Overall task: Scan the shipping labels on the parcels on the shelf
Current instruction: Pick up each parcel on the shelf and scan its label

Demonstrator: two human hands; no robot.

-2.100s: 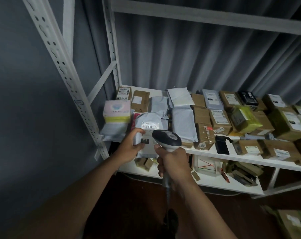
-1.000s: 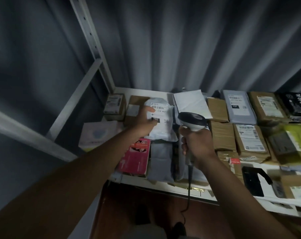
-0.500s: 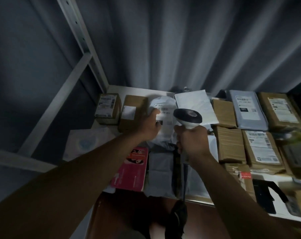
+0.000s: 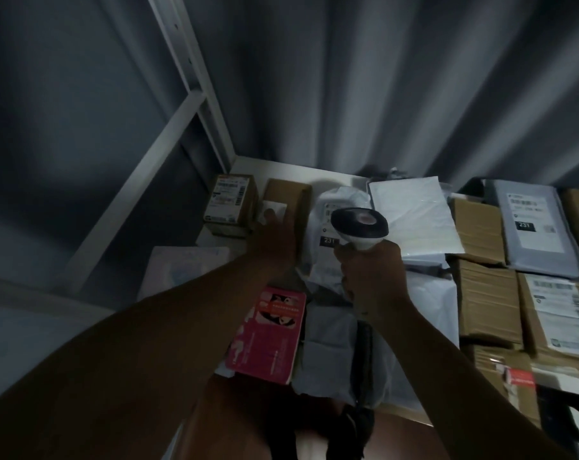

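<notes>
A person leans over a white metal shelf [image 4: 281, 169] crowded with parcels, in dim light. The right hand [image 4: 371, 277] is clenched round the handle of a black-and-white handheld barcode scanner [image 4: 361, 227], whose head hovers just above a crumpled white plastic mailer bag [image 4: 328, 227] lying near the shelf's back left corner; a black tag on the bag reads 231. The left hand [image 4: 274, 240] reaches past that bag toward a small brown cardboard box with a white label [image 4: 286, 200] just beside it, fingers extended and blurred by motion. Whether they touch the box cannot be told; they hold nothing.

To scan well, the next parcel probably needs its label turned face up and flattened, with the scanner's head tilted squarely at the barcode. Both forearms stretch forward from the bottom of the view, the right wrist cocked downward. A pink printed box [image 4: 268, 336] lies under the left forearm.
</notes>
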